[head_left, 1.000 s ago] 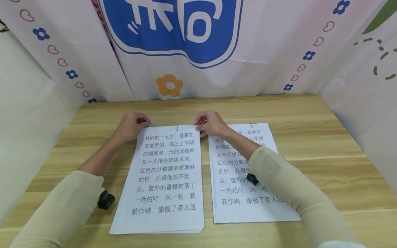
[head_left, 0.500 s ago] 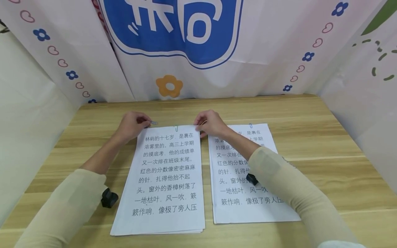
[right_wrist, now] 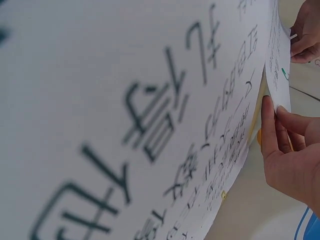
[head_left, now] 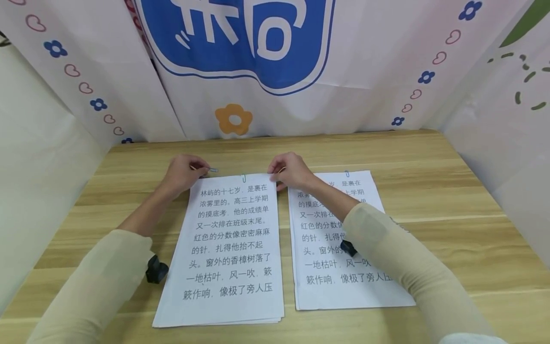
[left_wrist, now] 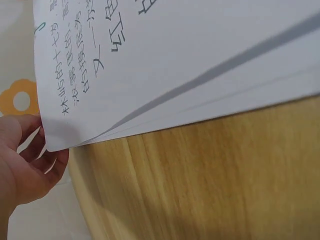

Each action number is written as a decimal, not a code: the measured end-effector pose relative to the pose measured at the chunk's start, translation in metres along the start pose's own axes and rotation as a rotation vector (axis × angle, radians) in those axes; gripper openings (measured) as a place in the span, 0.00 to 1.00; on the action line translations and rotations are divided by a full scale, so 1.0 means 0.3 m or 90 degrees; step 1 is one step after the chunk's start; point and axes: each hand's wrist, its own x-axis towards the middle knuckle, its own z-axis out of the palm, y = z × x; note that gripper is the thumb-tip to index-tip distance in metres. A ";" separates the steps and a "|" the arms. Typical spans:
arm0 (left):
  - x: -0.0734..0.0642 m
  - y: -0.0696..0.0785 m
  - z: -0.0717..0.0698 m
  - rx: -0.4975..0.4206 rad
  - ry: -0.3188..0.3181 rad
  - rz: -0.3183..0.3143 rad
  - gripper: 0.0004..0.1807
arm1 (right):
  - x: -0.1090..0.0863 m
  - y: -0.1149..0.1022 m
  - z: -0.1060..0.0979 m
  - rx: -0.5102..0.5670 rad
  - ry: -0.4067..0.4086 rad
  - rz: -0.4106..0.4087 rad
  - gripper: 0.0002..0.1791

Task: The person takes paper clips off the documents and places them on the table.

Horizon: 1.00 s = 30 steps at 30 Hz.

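Note:
Two stacks of printed paper lie side by side. At the top left corner of the left stack [head_left: 232,306], my left hand [head_left: 182,171] pinches a small pale-blue paper clip [head_left: 214,170] that sticks out past the fingertips. The left wrist view has those fingers right at the sheets' corner [left_wrist: 56,140]. My right hand [head_left: 293,169] pinches the same stack's top right corner, thumb and forefinger meeting at the edge in the right wrist view. A green paper clip [head_left: 244,178] sits on the top edge between both hands.
The right stack [head_left: 343,296] lies under my right forearm, with a blue paper clip [head_left: 347,174] on its top edge. A printed cloth [head_left: 361,105] hangs behind the wooden table [head_left: 240,148]. Pale walls stand at both sides.
The pale-blue clip has come slightly away from the paper's corner and now points to the right. The left wrist has shifted a little rightward. My right hand keeps its place.

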 end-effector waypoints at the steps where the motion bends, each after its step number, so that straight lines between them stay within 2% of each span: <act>1: 0.003 -0.005 0.002 0.001 0.000 0.000 0.09 | 0.000 0.000 0.000 0.000 0.000 0.001 0.08; 8: 0.019 -0.022 0.014 0.009 0.007 0.005 0.08 | 0.004 -0.001 0.002 -0.002 -0.003 0.005 0.08; 22: 0.040 -0.025 0.031 0.006 0.007 -0.043 0.08 | 0.006 -0.007 -0.001 -0.010 -0.003 0.007 0.06; 30: 0.045 -0.028 0.035 0.009 0.007 -0.048 0.08 | 0.006 -0.010 -0.005 -0.011 -0.001 0.009 0.06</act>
